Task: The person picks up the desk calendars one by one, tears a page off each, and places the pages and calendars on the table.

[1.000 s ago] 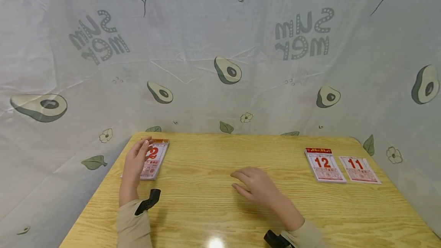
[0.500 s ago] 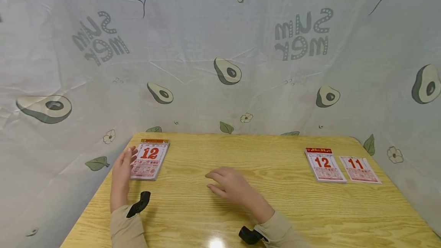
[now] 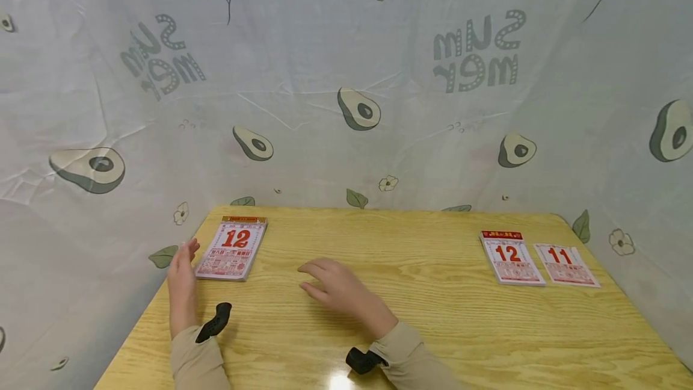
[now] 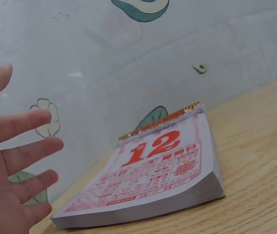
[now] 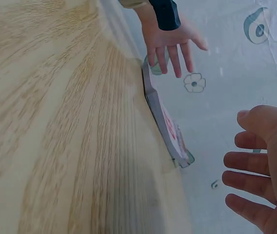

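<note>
A thick tear-off calendar (image 3: 231,248) lies at the back left of the table, its top page printed with a red 12 and its binding strip striped. My left hand (image 3: 183,284) is just off its left edge, fingers extended and spread, holding nothing. In the left wrist view, the calendar (image 4: 153,170) rises beside those fingers, its page block seen edge-on. My right hand (image 3: 337,286) hovers over the middle of the table, to the right of the calendar, fingers loosely bent with nothing in them. The right wrist view has both the left hand (image 5: 172,41) and the right hand (image 5: 270,165) empty.
A second calendar (image 3: 511,257) showing 12, with a red header, lies at the back right. Beside it is a loose page (image 3: 565,265) reading 11. A printed curtain (image 3: 303,47) hangs behind the wooden table (image 3: 460,342).
My left hand has shifted left, off the calendar it overlapped, so the whole 12 now shows. My right hand has moved left across the table toward that calendar.
</note>
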A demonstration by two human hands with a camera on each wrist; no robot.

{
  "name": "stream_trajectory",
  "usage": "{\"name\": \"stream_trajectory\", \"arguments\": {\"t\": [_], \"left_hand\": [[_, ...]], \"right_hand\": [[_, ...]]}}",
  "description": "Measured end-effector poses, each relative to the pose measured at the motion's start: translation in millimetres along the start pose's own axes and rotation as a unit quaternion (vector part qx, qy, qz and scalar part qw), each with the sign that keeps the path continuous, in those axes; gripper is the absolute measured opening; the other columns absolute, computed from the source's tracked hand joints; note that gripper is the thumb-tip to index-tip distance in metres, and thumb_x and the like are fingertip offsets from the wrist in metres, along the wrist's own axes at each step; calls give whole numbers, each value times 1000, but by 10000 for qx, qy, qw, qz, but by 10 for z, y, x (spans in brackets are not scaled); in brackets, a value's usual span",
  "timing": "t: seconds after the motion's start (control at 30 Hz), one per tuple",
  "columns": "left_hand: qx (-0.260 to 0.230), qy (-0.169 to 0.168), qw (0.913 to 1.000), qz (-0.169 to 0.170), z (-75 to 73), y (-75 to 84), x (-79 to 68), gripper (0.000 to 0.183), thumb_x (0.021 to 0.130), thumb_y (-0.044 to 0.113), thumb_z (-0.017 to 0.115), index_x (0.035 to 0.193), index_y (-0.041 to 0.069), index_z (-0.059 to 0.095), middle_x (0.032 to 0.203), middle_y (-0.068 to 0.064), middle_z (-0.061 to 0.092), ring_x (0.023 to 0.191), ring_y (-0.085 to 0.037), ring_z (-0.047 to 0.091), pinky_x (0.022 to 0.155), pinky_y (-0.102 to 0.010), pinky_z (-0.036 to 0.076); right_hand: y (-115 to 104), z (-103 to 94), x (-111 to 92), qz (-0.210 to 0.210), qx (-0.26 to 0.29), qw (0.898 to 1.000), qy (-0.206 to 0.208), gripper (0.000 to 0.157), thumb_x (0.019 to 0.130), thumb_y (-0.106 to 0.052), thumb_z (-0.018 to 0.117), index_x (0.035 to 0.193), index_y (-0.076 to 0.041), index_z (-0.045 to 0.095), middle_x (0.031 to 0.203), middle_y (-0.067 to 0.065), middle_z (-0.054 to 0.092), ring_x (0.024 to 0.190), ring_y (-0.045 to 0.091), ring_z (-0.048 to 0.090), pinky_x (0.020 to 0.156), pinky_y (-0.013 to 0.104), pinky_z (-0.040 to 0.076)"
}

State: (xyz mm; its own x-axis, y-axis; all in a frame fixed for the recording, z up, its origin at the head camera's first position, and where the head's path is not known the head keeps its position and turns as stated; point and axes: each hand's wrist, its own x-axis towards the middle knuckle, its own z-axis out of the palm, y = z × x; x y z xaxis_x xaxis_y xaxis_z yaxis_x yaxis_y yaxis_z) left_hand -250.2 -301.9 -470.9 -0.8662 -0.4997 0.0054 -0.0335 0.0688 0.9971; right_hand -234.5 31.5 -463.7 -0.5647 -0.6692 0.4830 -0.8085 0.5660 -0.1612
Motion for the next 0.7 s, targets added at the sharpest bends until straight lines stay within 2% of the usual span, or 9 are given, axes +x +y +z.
{"name": "stream_trajectory", "arguments": {"t": [0.2,0.3,0.4,0.47,0.6,0.7], "left_hand": [[29,46,10000,-47,-36,-52,41,70,102,58,22,147,7,41,151,-16,39,143,-30,28,121,-45,17],[2,-18,9999,-111,-43,-64,57,74,100,61,21,148,7,40,151,-17,38,143,-31,30,121,-44,18],[2,-99,9998,-170,-51,-69,65,77,99,63,21,149,8,38,153,-18,37,144,-33,30,121,-44,18],[24,-167,9997,-200,-59,-70,65,78,98,64,21,149,8,37,154,-19,36,145,-34,29,122,-44,17],[80,-288,9993,-234,-67,-59,61,79,98,65,19,150,7,35,155,-19,35,145,-36,29,122,-45,17],[89,-356,9990,-240,-65,-44,63,79,99,63,18,150,5,34,154,-20,34,144,-36,30,121,-45,19]], "right_hand": [[-46,135,156,707,488,9948,-551,37,101,-35,51,129,-14,61,129,3,63,123,18,58,102,32,47],[-53,233,232,864,773,9915,-599,37,102,-35,51,130,-13,60,131,3,63,124,18,57,105,32,45],[-69,322,307,1068,1346,9835,-565,39,102,-34,51,132,-11,59,132,4,63,126,20,56,106,33,44],[-83,376,357,1308,1919,9712,-542,40,102,-33,50,133,-9,58,135,5,61,127,21,56,105,33,45],[-107,466,448,1941,3174,9275,-373,44,102,-34,51,137,-8,55,138,8,58,128,24,56,102,32,47],[-127,509,512,2323,3747,8974,-173,45,101,-35,52,137,-8,54,139,8,58,127,25,56,102,34,48]]}}
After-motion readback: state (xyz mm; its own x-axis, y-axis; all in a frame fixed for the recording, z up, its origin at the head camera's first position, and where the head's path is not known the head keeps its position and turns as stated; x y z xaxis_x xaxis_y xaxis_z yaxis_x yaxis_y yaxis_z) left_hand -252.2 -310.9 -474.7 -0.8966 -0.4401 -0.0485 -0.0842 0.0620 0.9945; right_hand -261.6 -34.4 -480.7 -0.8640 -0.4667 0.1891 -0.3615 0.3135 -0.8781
